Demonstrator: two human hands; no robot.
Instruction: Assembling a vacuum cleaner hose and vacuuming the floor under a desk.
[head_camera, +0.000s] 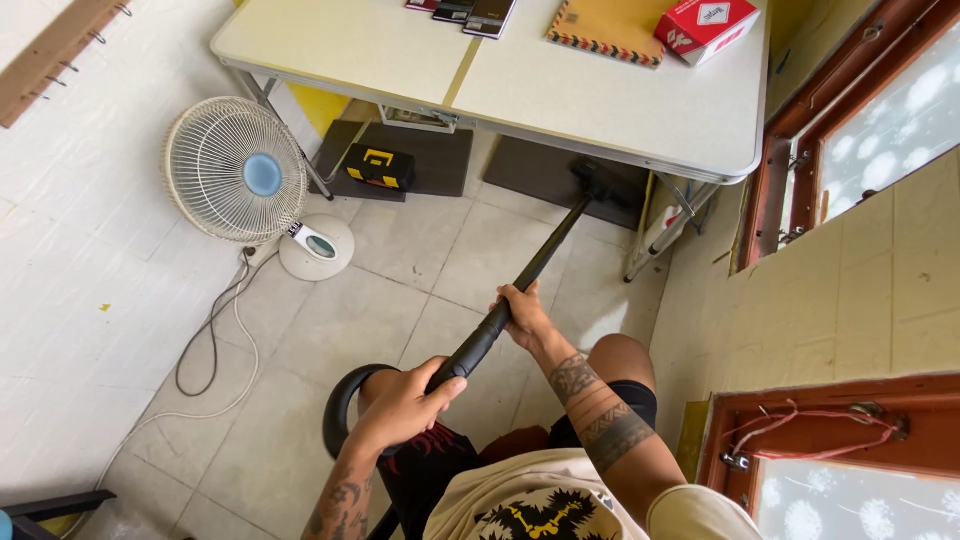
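Note:
A black vacuum wand (545, 257) runs from my lap out under the folding table. My left hand (405, 400) grips its lower handle end, where a black hose (340, 405) curves away beneath it. Farther up the tube, my right hand (522, 312) is wrapped around the shaft. The black floor nozzle (600, 183) rests on the tiled floor at the edge of a dark mat (545, 172), just under the table's front edge.
The cream folding table (600, 100) holds a red box (707, 25), a brown envelope and dark packs. A white pedestal fan (237, 170) stands at left with cords trailing over the floor. A black-and-yellow toolbox (378, 166) sits under the table. Wood-framed windows line the right wall.

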